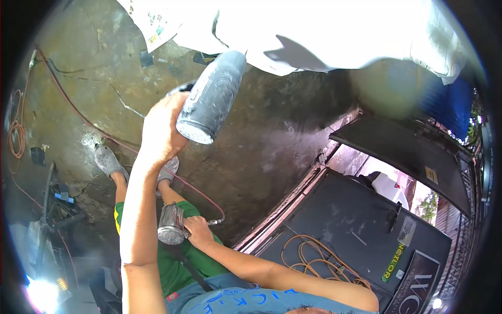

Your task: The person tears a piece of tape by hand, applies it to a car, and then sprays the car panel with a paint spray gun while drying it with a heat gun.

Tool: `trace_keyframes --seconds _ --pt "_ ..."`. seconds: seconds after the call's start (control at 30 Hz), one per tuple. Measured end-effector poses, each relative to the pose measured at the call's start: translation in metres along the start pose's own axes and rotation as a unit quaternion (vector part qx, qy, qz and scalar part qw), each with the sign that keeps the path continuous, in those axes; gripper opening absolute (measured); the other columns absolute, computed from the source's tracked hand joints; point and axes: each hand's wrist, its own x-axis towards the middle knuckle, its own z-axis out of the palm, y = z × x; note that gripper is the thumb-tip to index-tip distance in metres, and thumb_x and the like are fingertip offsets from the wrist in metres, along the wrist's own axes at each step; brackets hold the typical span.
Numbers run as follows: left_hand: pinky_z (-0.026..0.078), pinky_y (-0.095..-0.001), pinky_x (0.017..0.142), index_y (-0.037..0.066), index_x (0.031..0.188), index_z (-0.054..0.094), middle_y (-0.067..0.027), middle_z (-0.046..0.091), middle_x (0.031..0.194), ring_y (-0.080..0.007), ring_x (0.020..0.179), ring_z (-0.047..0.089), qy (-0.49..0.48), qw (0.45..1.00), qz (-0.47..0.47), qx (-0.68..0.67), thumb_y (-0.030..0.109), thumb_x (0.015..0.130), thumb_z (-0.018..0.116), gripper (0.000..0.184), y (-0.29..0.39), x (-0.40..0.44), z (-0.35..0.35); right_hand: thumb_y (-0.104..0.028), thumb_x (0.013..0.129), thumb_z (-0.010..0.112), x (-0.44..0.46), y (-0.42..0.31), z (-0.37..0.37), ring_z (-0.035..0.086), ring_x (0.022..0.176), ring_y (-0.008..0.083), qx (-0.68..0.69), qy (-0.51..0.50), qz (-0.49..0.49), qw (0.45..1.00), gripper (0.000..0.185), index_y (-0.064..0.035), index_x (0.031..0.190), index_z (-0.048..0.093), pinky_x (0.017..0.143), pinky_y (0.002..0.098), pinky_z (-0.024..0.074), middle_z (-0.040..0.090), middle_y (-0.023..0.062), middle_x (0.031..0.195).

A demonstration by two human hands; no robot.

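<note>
My left hand [166, 123] is raised, wrapped round the handle of a dark grey blower [213, 97] that looks like a heat gun or dryer. The blower's barrel tilts up and right, its far end near the edge of a bright white covering [324, 36]. Whether the two touch, I cannot tell. Lower down, in front of my green shorts, my right hand [198, 231] is closed on a metal spray gun [172, 225] with a round cup. A red hose [201, 194] runs to the gun's fitting by that hand.
The red hose crosses the stained floor [266, 125] beside my feet. Coiled hoses hang at the far left and on the dark panel [361, 204] at the right. A metal stand [49, 204] is at the left, and a raised dark panel [408, 159] at the right.
</note>
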Motion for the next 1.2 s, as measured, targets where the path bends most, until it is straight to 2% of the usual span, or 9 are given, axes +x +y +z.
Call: trace_keyframes --seconds 0.1,0.23,0.37,0.5,0.53,0.73,0.83,1.1,1.2 --pt "0.049 -0.0428 0.095 0.005 0.12 0.061 -0.0195 0.066 0.115 -0.0392 0.109 0.062 0.048 0.991 -0.096 -0.083 0.017 0.08 0.07 0.042 -0.011 -0.001 -0.005 -0.006 0.077 0.059 -0.002 0.003 0.001 0.058 0.103 0.0297 -0.014 0.007 -0.022 1.0 0.042 -0.0093 0.119 0.059 0.095 0.0451 0.0416 0.061 0.0081 0.1" --pt "0.044 -0.0402 0.104 -0.001 0.133 0.055 -0.0217 0.061 0.128 -0.0347 0.12 0.058 0.133 0.974 -0.065 -0.17 0.027 0.086 0.072 0.057 -0.044 -0.018 0.007 -0.004 0.075 0.059 -0.002 0.008 0.001 0.057 0.106 0.0295 -0.033 -0.036 -0.027 0.998 0.05 -0.0091 0.125 0.058 0.098 0.0446 0.0407 0.061 0.0085 0.103" --pt "0.042 -0.0391 0.106 -0.003 0.132 0.055 -0.019 0.06 0.13 -0.03 0.122 0.057 0.104 0.951 -0.076 -0.282 0.03 0.085 0.074 0.06 -0.049 -0.03 0.025 -0.004 0.075 0.061 0.003 0.01 -0.001 0.056 0.107 0.0289 -0.061 -0.075 -0.03 0.995 0.059 -0.0091 0.133 0.056 0.1 0.0437 0.0398 0.061 0.0087 0.104" --pt "0.048 -0.0388 0.099 0.006 0.122 0.062 -0.0151 0.067 0.119 -0.0326 0.114 0.064 0.088 0.979 -0.004 -0.186 0.013 0.076 0.077 0.049 -0.036 -0.031 0.048 -0.003 0.074 0.061 0.008 0.007 -0.005 0.056 0.106 0.0283 -0.082 -0.091 -0.035 0.992 0.063 -0.0102 0.136 0.055 0.1 0.0433 0.0395 0.061 0.0083 0.104" --pt "0.05 -0.0369 0.096 0.007 0.118 0.064 -0.0125 0.069 0.113 -0.0316 0.107 0.066 0.039 0.978 -0.038 -0.202 0.012 0.076 0.074 0.044 -0.026 -0.025 0.048 -0.003 0.075 0.061 0.01 0.007 -0.006 0.056 0.106 0.0282 -0.088 -0.096 -0.037 0.991 0.063 -0.0104 0.137 0.054 0.1 0.0434 0.0393 0.061 0.0081 0.103" --pt "0.052 -0.0417 0.084 0.009 0.103 0.062 -0.0105 0.067 0.097 -0.0317 0.096 0.066 -0.07 0.991 0.034 -0.109 0.02 0.082 0.067 0.024 -0.024 -0.021 0.068 -0.004 0.075 0.061 0.016 0.006 -0.011 0.056 0.105 0.0275 -0.099 -0.109 -0.04 0.988 0.067 -0.0113 0.14 0.051 0.1 0.0438 0.0386 0.06 0.0073 0.101" --pt "0.052 -0.0432 0.085 0.009 0.102 0.063 -0.0119 0.068 0.1 -0.0326 0.098 0.066 -0.121 0.99 0.006 -0.068 0.021 0.081 0.068 0.025 -0.023 -0.018 0.074 -0.004 0.075 0.061 0.02 0.005 -0.012 0.056 0.105 0.0274 -0.099 -0.111 -0.037 0.988 0.067 -0.0112 0.14 0.051 0.1 0.0436 0.0389 0.06 0.0076 0.101" --pt "0.051 -0.0428 0.077 0.01 0.105 0.061 -0.0095 0.065 0.092 -0.0308 0.089 0.066 0.062 0.997 0.007 -0.045 0.02 0.077 0.073 0.032 0.006 0.014 0.035 -0.003 0.075 0.061 0.025 0.006 -0.011 0.056 0.106 0.0276 -0.098 -0.091 -0.052 0.99 0.064 -0.0106 0.138 0.053 0.1 0.0432 0.039 0.06 0.0081 0.102" --pt "0.052 -0.0413 0.079 0.009 0.103 0.062 -0.0102 0.067 0.097 -0.0323 0.09 0.066 0.133 0.981 -0.002 -0.142 0.016 0.077 0.073 0.03 0.017 0.024 0.015 -0.002 0.074 0.061 0.026 0.003 -0.012 0.056 0.106 0.028 -0.084 -0.088 -0.045 0.992 0.062 -0.0097 0.136 0.054 0.1 0.0433 0.039 0.06 0.0085 0.103"
